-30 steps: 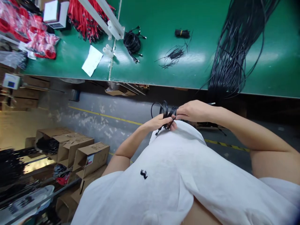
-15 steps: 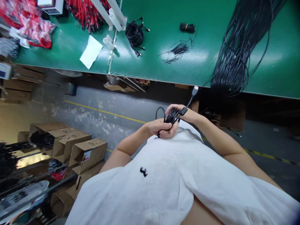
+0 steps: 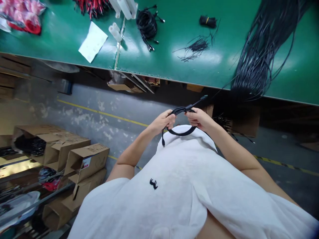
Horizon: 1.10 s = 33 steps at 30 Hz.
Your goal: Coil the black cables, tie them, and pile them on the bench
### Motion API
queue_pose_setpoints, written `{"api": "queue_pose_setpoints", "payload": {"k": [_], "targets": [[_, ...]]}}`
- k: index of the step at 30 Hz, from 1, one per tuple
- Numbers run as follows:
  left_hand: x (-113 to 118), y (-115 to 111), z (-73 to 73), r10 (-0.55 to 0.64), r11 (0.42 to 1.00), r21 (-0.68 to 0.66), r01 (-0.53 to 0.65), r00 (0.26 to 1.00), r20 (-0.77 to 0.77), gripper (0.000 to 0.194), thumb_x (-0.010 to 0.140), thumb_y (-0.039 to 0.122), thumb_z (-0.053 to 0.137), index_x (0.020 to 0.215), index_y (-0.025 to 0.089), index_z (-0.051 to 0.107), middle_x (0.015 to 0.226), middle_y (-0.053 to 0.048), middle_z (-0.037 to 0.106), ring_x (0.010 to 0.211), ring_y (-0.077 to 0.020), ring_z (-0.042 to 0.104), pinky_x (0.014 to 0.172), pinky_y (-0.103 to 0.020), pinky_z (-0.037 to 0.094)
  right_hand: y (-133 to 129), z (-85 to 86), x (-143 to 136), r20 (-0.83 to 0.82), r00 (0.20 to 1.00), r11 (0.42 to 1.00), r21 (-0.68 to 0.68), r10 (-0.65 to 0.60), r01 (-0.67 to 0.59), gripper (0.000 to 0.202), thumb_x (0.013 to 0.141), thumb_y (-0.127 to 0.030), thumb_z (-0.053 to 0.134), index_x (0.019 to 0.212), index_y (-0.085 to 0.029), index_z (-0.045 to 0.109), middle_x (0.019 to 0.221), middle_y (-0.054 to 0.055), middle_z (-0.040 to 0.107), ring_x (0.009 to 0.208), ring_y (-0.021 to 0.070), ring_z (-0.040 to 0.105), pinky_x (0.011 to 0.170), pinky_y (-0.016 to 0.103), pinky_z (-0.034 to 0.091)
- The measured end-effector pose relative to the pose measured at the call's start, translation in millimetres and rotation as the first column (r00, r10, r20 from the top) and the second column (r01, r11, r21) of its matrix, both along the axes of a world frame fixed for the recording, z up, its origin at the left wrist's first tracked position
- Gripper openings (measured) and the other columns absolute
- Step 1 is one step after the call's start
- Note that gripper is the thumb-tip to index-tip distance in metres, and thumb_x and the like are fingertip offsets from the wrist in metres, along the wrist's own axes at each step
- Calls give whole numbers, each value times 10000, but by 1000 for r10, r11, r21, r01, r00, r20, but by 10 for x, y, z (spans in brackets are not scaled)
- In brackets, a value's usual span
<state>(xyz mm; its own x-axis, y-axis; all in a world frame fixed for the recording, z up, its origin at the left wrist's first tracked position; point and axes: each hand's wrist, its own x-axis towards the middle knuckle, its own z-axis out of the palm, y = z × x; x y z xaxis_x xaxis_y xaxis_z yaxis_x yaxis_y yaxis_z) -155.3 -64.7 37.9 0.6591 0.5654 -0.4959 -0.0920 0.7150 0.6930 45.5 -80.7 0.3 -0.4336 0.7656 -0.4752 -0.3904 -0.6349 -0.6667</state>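
Observation:
Between my hands, in front of the white shirt, is a black cable (image 3: 183, 133) wound into a round coil. My left hand (image 3: 164, 121) is closed around the coil's left side. My right hand (image 3: 199, 119) pinches its right side near the top. One cable end with a plug (image 3: 204, 97) sticks out up and to the right, and a thicker sleeve shows on the cable near the coil. A second end (image 3: 163, 142) hangs below my left hand. Parts of the coil are hidden under the fingers.
On the green bench (image 3: 159, 63) lie a coiled cable bundle (image 3: 147, 25), thin black ties (image 3: 199, 45), a banded black bundle (image 3: 207, 22), a long heap of black cables (image 3: 264, 53) and white paper (image 3: 93, 42). Open cardboard boxes (image 3: 86, 159) stand at the left.
The bunched cable has opened into a round loop held from both sides. My hands have moved apart. The view has shifted, so the bench items sit higher.

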Motion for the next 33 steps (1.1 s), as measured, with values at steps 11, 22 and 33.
{"api": "queue_pose_setpoints", "payload": {"k": [11,22,33], "targets": [[-356,-72,-263,89,973,-214,-84,996,16,426,874,524,648,856,99,621,537,71,408,431,-47,388,513,-215,475,-481,-145,-313,86,952,948,-98,-295,303,559,726,-711,700,702,-217,438,540,-97,142,441,61,157,418,210,330],[150,512,-148,550,828,-129,-545,835,4,236,937,391,613,892,162,583,576,86,397,424,-25,387,488,-157,408,457,-56,-451,-10,866,857,-145,-500,494,556,710,-623,766,708,-217,387,541,-87,249,433,52,252,406,189,345],[475,1084,-144,593,804,-85,-588,804,43,411,825,507,720,762,159,512,508,113,288,386,-19,224,412,-158,311,1205,-460,46,-30,957,956,-63,-288,286,462,760,-613,717,774,-204,504,568,-80,393,460,50,355,447,183,348]]}}
